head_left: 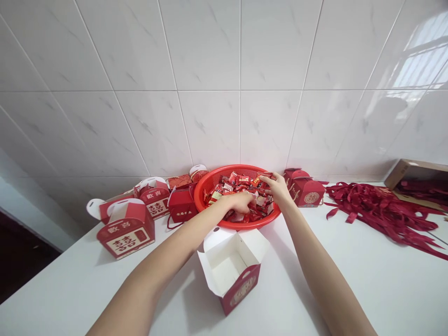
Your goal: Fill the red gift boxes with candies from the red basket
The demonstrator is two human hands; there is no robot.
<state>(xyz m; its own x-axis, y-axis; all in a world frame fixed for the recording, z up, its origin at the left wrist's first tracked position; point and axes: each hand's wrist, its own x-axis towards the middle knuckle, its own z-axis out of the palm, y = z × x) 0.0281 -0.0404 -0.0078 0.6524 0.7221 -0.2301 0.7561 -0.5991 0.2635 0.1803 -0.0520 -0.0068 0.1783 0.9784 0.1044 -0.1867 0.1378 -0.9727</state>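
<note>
A red plastic basket (200, 190) full of wrapped candies (244, 179) stands against the wall. My left hand (242, 202) reaches into the middle of the candies with its fingers curled down; what they grip, if anything, is hidden. Over the basket's right side is my right hand (277, 187), its fingers apart among the candies. Between my forearms sits a red gift box (241, 291) with its flaps spread open and its white inside bare.
Several closed red gift boxes (128, 228) stand left of the basket, and others (310, 192) stand to its right. A pile of dark red ribbons (378, 207) lies at the right, by a cardboard box (416, 168). White tiled wall (210, 126) bounds the table's back.
</note>
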